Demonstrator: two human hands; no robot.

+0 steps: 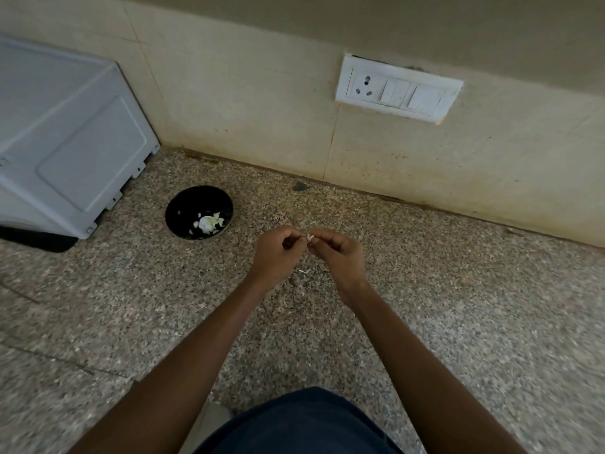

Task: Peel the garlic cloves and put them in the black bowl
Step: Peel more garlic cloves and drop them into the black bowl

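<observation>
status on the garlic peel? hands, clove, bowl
Left hand and right hand both pinch one garlic clove above the counter. Black bowl to the left holds white garlic pieces. Nothing between.

Looking like a home kitchen: speckled granite desk [458, 290] lying under the hands, tiled wall [262, 109] with switch plate [397, 88] sitting beyond them, white appliance [65, 132] standing far left.

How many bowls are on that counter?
1: a round black bowl on the speckled stone counter, left of the hands, near the white appliance. None seem hidden.
</observation>
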